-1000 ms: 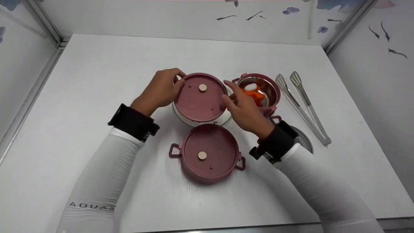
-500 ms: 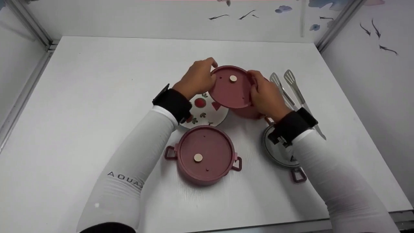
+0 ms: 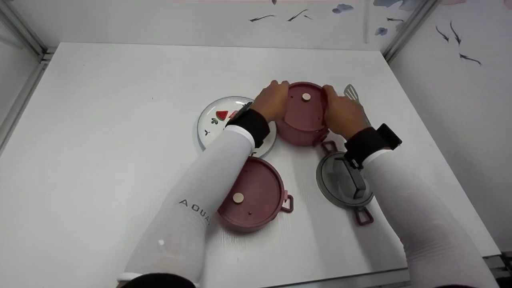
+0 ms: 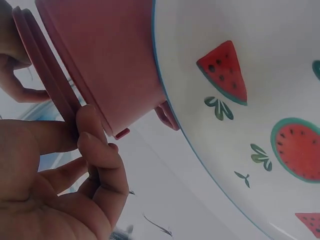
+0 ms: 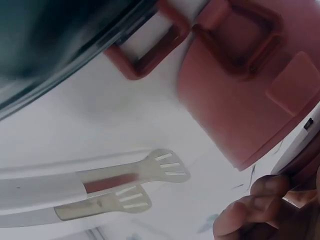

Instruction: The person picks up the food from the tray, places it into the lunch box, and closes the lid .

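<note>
Both hands hold a dark pink lid [image 3: 302, 110] with a cream knob, over a small matching pot [image 3: 298, 137]. My left hand [image 3: 274, 101] pinches the lid's left edge between thumb and fingers. On the opposite edge, my right hand [image 3: 346, 114] grips with curled fingers. A narrow gap shows between the lid [image 4: 47, 70] and the pot [image 4: 110, 55] in the left wrist view. The pot's inside is hidden under the lid. In the right wrist view, fingers [image 5: 250, 207] curl at the lid's edge beside the pot [image 5: 235, 105].
A watermelon-patterned plate [image 3: 212, 124] lies left of the pot, partly under the left forearm. Nearer stands a larger lidded pink pot [image 3: 256, 188]. To the right sits a pan with a grey lid [image 3: 340, 184]. Slotted metal tongs [image 5: 110, 185] lie beyond the right hand.
Both hands have carried the lid rightward from above the plate to over the small pot, covering its orange and white contents. The plate has come into view.
</note>
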Available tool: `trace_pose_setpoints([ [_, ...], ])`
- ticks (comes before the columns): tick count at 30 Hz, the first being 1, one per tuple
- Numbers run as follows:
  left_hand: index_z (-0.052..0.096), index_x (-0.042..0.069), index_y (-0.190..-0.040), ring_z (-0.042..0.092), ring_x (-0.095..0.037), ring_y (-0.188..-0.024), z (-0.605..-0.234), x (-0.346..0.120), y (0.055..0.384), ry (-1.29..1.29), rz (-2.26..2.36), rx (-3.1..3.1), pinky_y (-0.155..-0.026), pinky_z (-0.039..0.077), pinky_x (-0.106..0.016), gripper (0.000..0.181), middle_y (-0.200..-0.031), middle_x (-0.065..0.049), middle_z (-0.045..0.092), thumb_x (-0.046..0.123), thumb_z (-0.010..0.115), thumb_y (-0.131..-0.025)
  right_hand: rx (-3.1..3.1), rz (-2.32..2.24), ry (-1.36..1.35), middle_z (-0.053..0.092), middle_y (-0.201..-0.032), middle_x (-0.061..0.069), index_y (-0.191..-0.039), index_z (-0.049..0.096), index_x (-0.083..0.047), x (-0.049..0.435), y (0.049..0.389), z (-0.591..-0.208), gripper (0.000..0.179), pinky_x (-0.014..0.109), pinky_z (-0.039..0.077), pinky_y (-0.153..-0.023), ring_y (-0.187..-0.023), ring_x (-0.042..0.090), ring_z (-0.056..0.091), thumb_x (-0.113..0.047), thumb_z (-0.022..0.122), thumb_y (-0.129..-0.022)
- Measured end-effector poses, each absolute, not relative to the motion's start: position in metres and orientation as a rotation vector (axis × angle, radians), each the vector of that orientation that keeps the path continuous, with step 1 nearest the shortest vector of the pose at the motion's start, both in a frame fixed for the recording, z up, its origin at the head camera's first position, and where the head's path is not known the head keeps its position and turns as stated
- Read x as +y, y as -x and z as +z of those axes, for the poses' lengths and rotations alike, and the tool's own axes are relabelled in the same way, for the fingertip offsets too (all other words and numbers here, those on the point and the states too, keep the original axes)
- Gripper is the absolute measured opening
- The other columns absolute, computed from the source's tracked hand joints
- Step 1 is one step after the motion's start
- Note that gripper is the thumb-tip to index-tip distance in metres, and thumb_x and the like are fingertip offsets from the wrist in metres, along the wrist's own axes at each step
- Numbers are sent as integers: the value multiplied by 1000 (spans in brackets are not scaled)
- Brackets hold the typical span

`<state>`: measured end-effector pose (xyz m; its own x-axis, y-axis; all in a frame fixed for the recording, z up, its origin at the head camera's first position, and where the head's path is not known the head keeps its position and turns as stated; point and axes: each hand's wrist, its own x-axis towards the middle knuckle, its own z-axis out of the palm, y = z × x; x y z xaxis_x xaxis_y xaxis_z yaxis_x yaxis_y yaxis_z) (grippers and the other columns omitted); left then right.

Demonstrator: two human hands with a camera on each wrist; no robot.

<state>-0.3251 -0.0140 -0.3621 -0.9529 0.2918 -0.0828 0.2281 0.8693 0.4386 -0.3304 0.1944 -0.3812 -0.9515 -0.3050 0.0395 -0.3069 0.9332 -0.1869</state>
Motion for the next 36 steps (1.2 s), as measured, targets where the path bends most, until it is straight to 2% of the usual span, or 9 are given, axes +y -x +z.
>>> trace_pose_setpoints([
  [4, 50, 0, -138, 61, -29, -118, -366, -6, 329, -394, 599, 2955, -99, 52, -35, 39, -129, -18, 55, 10, 50, -101, -3101, 237, -501, 69, -92, 24, -148, 33, -4, 200, 335, -383, 49, 47, 51, -60, -72, 35, 66, -8, 43, -100],
  [8, 53, 1, -136, 65, -30, -112, -370, 0, 330, -373, 538, 2982, -95, 55, -38, 38, -128, -17, 56, 11, 52, -100, -3146, 165, -516, 68, -91, 24, -145, 35, -1, 202, 337, -382, 49, 47, 50, -63, -73, 35, 64, -6, 45, -97],
  [11, 50, 2, -140, 66, -31, -110, -373, 4, 330, -351, 493, 2991, -92, 56, -40, 43, -130, -17, 54, 15, 55, -98, -3180, 100, -499, 65, -103, 28, -144, 36, 1, 198, 337, -380, 46, 53, 52, -75, -87, 40, 64, -9, 43, -99],
  [13, 46, 4, -144, 66, -31, -110, -376, 6, 330, -327, 457, 2990, -91, 56, -41, 47, -133, -16, 53, 19, 53, -100, -3194, 89, -474, 59, -118, 32, -148, 34, 1, 192, 338, -379, 49, 59, 50, -88, -105, 47, 59, -16, 39, -103],
  [17, 30, 7, -155, 65, -30, -115, -387, 11, 331, -297, 335, 3000, -95, 55, -41, 61, -144, -16, 49, 36, 47, -104, -3205, 249, -423, 37, -148, 34, -159, 22, -7, 179, 346, -386, 58, 67, 40, -104, -134, 54, 39, -34, 30, -108],
  [21, 11, 12, -162, 63, -28, -119, -395, 15, 329, -276, 248, 2969, -99, 52, -40, 70, -152, -15, 44, 47, 35, -106, -3212, 362, -474, 14, -163, 28, -162, 8, -8, 172, 354, -402, 64, 62, 24, -119, -149, 50, 17, -40, 26, -108],
  [25, 2, 17, -163, 62, -28, -121, -391, 18, 328, -260, 217, 2931, -101, 51, -39, 70, -154, -17, 42, 49, 30, -107, -3177, 262, -544, 6, -165, 26, -161, 5, -3, 174, 360, -413, 66, 57, 14, -124, -153, 45, 8, -40, 22, -109],
  [29, 2, 18, -163, 58, -27, -126, -388, 20, 328, -252, 201, 2927, -104, 49, -38, 70, -155, -16, 41, 49, 30, -107, -3160, 242, -573, 7, -165, 28, -160, 6, 1, 177, 361, -414, 65, 53, 8, -126, -154, 42, 6, -37, 22, -109],
  [36, 3, 17, -163, 53, -25, -134, -387, 17, 327, -244, 221, 2884, -106, 48, -39, 70, -157, -14, 40, 49, 31, -107, -3223, 306, -590, 2, -165, 26, -160, 3, -2, 175, 360, -412, 67, 49, 2, -127, -155, 40, 0, -40, 22, -108],
])
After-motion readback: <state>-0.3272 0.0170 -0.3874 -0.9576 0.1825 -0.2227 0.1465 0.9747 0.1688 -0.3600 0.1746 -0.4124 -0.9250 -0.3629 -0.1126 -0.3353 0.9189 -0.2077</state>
